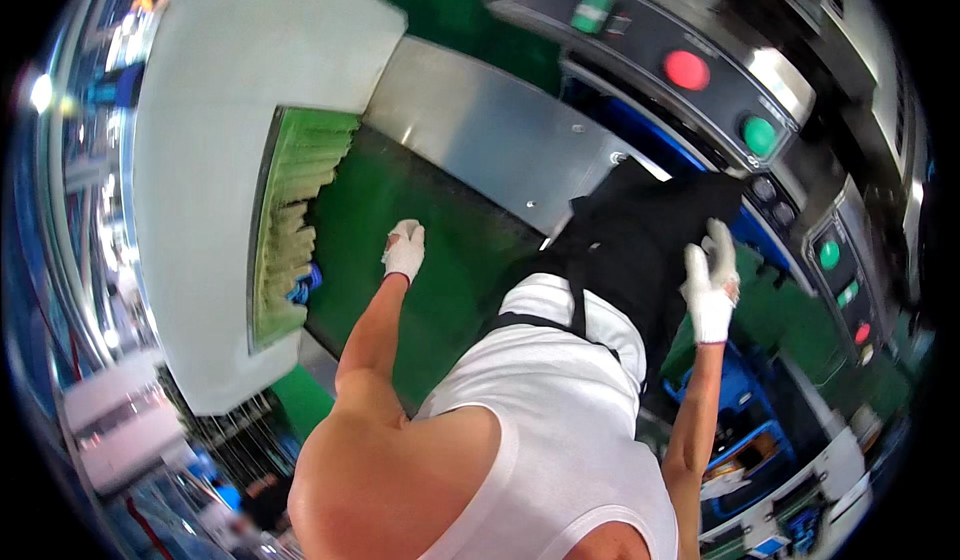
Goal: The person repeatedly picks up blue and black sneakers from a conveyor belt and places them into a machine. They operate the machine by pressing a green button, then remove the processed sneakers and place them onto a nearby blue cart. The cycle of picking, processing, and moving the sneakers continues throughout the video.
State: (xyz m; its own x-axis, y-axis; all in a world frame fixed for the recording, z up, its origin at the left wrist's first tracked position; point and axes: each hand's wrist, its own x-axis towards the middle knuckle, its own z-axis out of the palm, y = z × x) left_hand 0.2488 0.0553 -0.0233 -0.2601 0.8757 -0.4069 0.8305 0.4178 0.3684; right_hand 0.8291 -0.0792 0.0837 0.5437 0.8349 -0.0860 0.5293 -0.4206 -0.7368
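Note:
My left hand (404,251), in a white knit glove, hangs over the green floor to the left of my legs. Its fingers are curled in, and nothing shows in them. On the right, my right hand (711,285) wears a similar white glove. Its thumb and fingers are spread, with nothing between them. It is beside my black trousers, near the machine's control panel (640,45), and appears apart from both. That panel carries a red button (687,70) and a green button (757,136).
A pale machine housing (215,190) with a green strip curtain (300,210) stands left. A steel panel (480,110) crosses ahead of my legs. At right are a second control panel (845,270) and a blue crate (745,400) with things in it. Green floor (440,290) surrounds my legs.

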